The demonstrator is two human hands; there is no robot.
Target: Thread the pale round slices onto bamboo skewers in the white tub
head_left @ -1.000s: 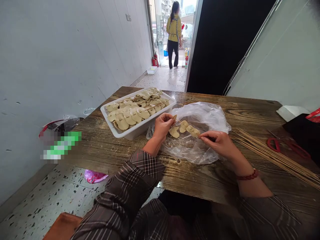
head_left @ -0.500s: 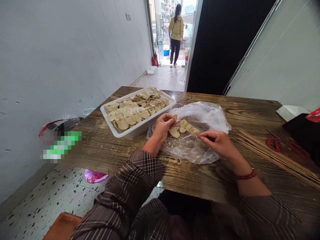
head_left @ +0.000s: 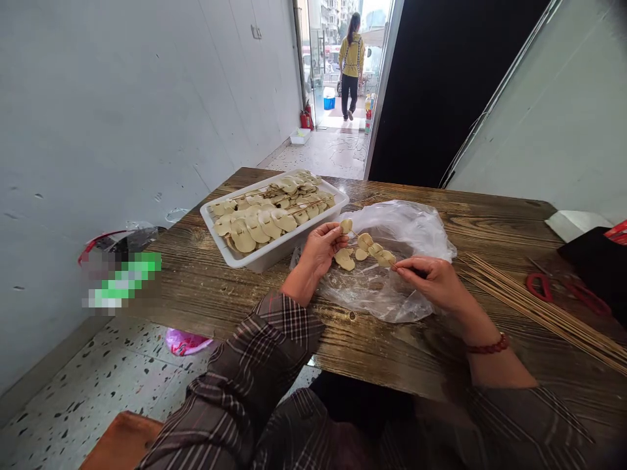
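Observation:
My right hand (head_left: 428, 277) pinches the near end of a thin skewer carrying several pale round slices (head_left: 377, 251). At the skewer's far end, my left hand (head_left: 321, 248) is closed on another pale slice (head_left: 346, 226), which appears to be at the skewer's tip. What the slices are made of I cannot tell. Below the hands, a few loose slices (head_left: 345, 260) lie on a crumpled clear plastic bag (head_left: 416, 228). A white tray (head_left: 235, 262) left of the bag is heaped with skewered slices (head_left: 257, 225).
Bare bamboo skewers (head_left: 529, 300) lie at the right of the wooden table (head_left: 235, 313), beside red-handled scissors (head_left: 539, 287). A dark box (head_left: 592, 261) stands at the right edge. Beyond the table, a person (head_left: 351, 65) in a yellow top is at the doorway.
The slice at my left fingertips shows more fully and sits flatter by the skewer's tip. Both hands keep their hold. The person in the doorway has walked slightly farther off.

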